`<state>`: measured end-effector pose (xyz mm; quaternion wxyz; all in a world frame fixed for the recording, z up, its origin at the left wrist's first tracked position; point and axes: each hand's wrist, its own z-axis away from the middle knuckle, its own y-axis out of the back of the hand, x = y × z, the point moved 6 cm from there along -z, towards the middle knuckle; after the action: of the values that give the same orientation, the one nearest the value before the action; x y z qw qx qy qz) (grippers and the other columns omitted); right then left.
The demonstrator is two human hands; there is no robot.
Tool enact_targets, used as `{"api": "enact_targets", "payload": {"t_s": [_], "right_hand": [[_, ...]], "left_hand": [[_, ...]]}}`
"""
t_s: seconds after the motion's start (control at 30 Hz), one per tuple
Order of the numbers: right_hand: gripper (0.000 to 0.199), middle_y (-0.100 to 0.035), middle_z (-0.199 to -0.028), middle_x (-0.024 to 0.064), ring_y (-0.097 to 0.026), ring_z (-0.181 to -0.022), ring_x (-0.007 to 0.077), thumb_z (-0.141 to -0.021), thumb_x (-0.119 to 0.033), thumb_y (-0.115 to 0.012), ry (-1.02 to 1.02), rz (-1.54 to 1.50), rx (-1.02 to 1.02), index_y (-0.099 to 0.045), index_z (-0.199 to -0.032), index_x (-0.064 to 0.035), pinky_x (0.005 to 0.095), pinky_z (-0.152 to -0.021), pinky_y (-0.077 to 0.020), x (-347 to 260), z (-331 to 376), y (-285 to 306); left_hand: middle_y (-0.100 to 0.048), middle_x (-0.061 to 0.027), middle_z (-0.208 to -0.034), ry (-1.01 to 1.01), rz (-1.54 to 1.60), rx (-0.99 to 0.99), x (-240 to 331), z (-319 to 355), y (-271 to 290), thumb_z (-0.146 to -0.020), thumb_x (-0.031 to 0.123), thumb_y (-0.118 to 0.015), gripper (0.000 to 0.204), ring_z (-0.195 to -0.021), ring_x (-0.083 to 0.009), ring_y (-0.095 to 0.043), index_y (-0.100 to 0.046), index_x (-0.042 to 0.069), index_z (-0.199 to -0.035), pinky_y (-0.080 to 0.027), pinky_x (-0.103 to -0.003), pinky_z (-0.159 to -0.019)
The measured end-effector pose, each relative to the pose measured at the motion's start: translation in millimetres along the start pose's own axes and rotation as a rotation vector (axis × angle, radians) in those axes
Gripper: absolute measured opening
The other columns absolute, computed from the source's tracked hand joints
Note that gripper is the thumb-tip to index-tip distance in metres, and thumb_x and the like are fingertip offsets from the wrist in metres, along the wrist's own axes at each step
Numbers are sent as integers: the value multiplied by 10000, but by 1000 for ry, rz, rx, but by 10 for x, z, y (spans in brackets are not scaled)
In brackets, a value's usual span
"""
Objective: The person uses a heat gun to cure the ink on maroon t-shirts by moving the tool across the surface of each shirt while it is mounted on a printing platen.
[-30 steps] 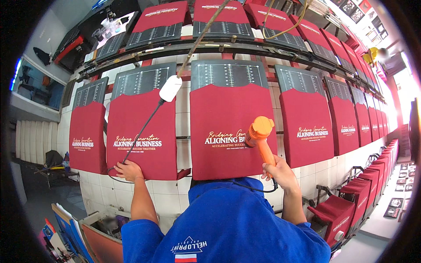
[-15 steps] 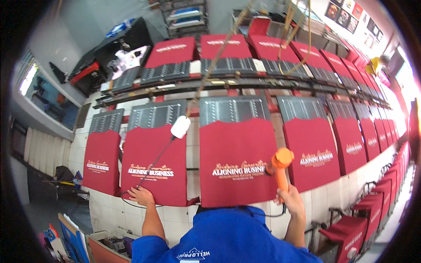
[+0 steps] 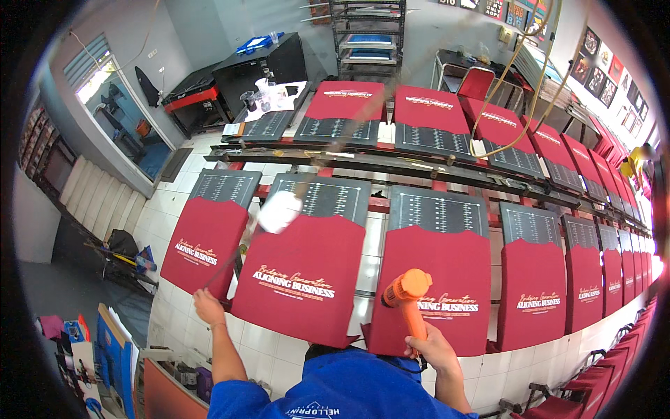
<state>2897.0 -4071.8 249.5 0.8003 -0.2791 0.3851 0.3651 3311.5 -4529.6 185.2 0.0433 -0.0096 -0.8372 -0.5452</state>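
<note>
My right hand grips the handle of an orange heat gun, its nozzle held over the printed lettering on a dark red shirt stretched on a board. My left hand rests at the lower left corner of the neighbouring dark red shirt, fingers curled; a thin dark rod runs up from it to a blurred white object hanging on a cord. My blue shirt fills the lower edge.
Two long rows of dark red shirts on grey-topped boards run to the right, a metal rail between them. A black table and shelf rack stand behind. Hoses hang overhead. White tiled floor lies below, clutter at lower left.
The view has tilted and drawn nearer, so the boards sit lower and larger. The heat gun has shifted from the gap between two shirts onto the right shirt's print. My left hand stays at the shirt corner.
</note>
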Motion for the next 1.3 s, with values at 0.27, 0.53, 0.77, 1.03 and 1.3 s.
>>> {"api": "enact_targets", "payload": {"t_s": [0.27,0.53,0.77,1.03,1.3], "right_hand": [[293,-603,-782,41,-633,-644,126,-887,-125,-639,-16,-44,-52,-515,-1114,14,240,-531,-508,-167,-565,-1449],[304,-594,-766,35,-614,-618,106,-901,-97,-612,27,-60,209,-502,-1150,39,241,-517,-495,-225,-748,-2143],[186,-586,-721,33,-625,-598,120,-886,-100,-601,46,-84,349,-530,-1022,6,242,-518,-495,-211,-709,-2280],[181,-582,-732,26,-610,-591,107,-901,-85,-596,32,-94,427,-534,-1039,14,239,-509,-486,-123,-793,-2332],[188,-584,-737,31,-610,-584,113,-893,-87,-600,13,-94,468,-535,-1038,15,243,-502,-487,-139,-851,-2395]], "left_hand": [[-624,-214,-1092,-16,24,414,-1433,-2712,751,-1039,302,-351,377,-985,-396,-610,-591,34,-1153,-482,-496,-788],[-646,-142,-1120,77,30,492,-2398,-4076,849,-1016,323,-352,375,-1042,-330,-600,-630,109,-1149,-424,-492,-888],[-630,-211,-1121,139,-61,305,-2912,-4154,250,-1033,365,-307,449,-1025,-394,-601,-589,57,-1198,-456,-514,-864],[-616,-292,-1130,226,3,-179,-3407,-3938,-1230,-1014,412,-351,483,-1012,-495,-587,-593,33,-1192,-462,-552,-871],[-637,-297,-1071,15,213,-355,-3205,-3565,-2449,-997,322,-423,444,-1006,-465,-595,-600,-63,-1127,-457,-490,-867]]}}
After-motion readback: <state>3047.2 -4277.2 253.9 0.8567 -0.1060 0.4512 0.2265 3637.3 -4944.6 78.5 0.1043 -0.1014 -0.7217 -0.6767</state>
